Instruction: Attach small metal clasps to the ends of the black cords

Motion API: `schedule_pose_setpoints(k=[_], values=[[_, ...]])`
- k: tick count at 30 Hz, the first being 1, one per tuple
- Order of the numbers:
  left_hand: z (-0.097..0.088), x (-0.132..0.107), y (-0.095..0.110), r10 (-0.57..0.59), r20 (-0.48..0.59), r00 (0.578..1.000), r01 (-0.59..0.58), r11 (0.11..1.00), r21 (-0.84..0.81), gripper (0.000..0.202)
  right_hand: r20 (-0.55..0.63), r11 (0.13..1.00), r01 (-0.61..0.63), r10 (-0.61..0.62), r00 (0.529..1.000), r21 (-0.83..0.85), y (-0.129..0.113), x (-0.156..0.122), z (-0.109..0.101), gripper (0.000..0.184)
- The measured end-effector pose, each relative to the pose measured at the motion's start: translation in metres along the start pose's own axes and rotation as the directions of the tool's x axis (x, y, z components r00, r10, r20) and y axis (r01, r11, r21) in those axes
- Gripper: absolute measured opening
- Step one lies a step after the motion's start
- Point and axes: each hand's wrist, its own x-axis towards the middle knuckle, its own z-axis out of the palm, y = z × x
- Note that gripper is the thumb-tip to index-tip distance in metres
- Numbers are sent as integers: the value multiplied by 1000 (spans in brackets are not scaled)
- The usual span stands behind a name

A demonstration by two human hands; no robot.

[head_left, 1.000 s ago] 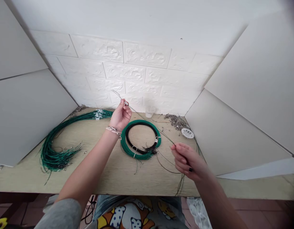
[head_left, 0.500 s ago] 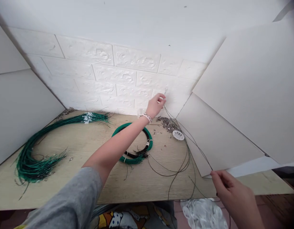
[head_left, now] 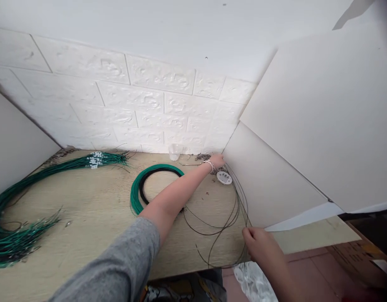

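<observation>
My left hand [head_left: 217,160], with white bracelets at the wrist, reaches into the far right corner of the table. It is closed around the far end of thin dark cords [head_left: 242,191], low over a pile of small metal bits [head_left: 200,157]. Its fingertips are mostly hidden. Near the table's front edge my right hand [head_left: 259,243] is closed on the other stretch of these cords, which run between both hands along the side panel. Below my left hand lies a white oval dish [head_left: 224,178] with small pieces in it. Loose loops of cord [head_left: 209,233] spread over the tabletop.
A green and black cord coil [head_left: 137,188] lies under my left forearm. At the left is a bundle of green cords [head_left: 48,170] with white tags. A clear cup [head_left: 174,152] stands by the wall. White panels [head_left: 290,184] rise at the right; a plastic bag [head_left: 253,279] hangs below the edge.
My left hand has come down from in front of the wall to the corner pile. My right hand has moved left, closer to the table. The view has shifted right.
</observation>
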Motion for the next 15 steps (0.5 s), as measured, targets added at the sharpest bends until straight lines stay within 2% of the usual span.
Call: schedule_pose_setpoints(k=[3, 6, 10, 13, 15], values=[[-1, -4, -2, -30, -9, 1000, 30, 1000, 9, 31, 16, 999, 14, -13, 1000, -52, -9, 7, 2, 36], [-21, -13, -3, -76, -45, 996, 74, 997, -29, 37, 27, 991, 37, -34, 999, -126, -12, 12, 5, 38], [-75, -42, -2, -106, -124, 987, 93, 989, -112, 41, 52, 986, 6, 3, 999, -167, -19, 8, -1, 47], [-122, -82, 3, -104, -276, 955, 27, 963, -269, 38, 1, 979, -10, 10, 1000, -201, -30, -6, -28, 54], [-148, -113, 8, -82, -341, 937, -26, 953, -301, 36, -72, 983, 25, -38, 997, -180, -35, -20, -53, 58]])
